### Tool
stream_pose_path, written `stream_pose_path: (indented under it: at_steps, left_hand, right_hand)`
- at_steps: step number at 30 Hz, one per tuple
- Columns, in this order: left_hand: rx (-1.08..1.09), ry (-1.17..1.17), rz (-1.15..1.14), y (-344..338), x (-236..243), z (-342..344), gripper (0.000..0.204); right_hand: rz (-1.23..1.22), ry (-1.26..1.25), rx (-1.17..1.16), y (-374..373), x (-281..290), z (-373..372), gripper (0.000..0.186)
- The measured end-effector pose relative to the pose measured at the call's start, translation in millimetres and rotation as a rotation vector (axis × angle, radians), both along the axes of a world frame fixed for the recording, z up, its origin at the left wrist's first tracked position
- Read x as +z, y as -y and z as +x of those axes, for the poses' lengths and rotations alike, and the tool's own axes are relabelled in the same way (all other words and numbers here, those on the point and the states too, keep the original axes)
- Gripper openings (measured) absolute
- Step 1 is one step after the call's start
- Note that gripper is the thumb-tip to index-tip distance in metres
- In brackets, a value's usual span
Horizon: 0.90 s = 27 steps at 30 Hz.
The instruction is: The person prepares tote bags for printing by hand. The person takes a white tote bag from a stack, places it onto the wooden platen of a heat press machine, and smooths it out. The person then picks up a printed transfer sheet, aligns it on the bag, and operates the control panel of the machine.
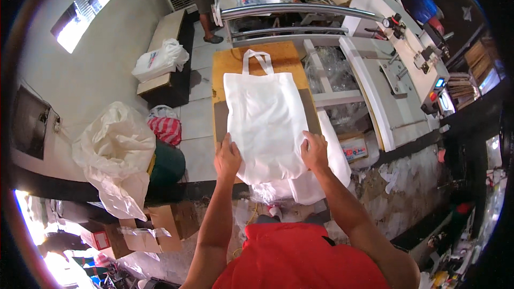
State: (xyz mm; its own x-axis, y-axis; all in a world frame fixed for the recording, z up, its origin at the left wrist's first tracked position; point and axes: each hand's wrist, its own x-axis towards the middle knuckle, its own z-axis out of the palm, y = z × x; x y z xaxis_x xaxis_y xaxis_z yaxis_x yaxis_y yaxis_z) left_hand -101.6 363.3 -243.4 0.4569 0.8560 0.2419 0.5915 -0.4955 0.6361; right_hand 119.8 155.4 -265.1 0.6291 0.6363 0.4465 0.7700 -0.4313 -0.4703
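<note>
A plain white tote bag (266,120) lies flat on a yellow-brown board (218,75), its two handles pointing away from me. My left hand (228,156) is at the bag's lower left edge, fingers curled on the fabric. On the opposite side, my right hand (314,151) pinches the lower right edge between thumb and fingers. The bag's bottom hangs over the board's near end. More white fabric (334,168) is draped under and beside my right hand.
To the right stands a white press machine (369,91) with a gauge (392,21) and metal rails. A large whitish sack (120,144) leans by a dark green bin (168,163) at left. White plastic bags (163,59) sit on a bench. A person's leg (206,18) shows at the back.
</note>
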Motion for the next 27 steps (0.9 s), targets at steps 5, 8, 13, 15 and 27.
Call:
stream_pose_path:
  at_steps: [5,8,13,15,27]
  left_hand:
    - [0.021,0.018,0.086,-2.1,-11.6,-0.9,0.040]
    - [0.006,0.058,0.095,-3.9,-14.7,-3.9,0.039]
    - [-0.006,0.054,0.100,-3.1,-16.2,-7.3,0.039]
    - [0.020,0.063,0.058,-0.7,-17.9,-8.4,0.039]
    - [0.550,-0.180,0.106,13.6,-85.0,-181.6,0.032]
  right_hand:
    - [0.018,-0.053,-0.014,2.5,-3.3,3.1,0.036]
    - [0.045,-0.101,0.003,4.1,-4.5,5.7,0.036]
    - [0.034,-0.125,0.029,3.5,-2.0,2.7,0.037]
    - [0.031,-0.237,0.005,1.8,4.0,-2.0,0.036]
    - [0.077,-0.365,-0.393,203.1,-124.7,123.5,0.011]
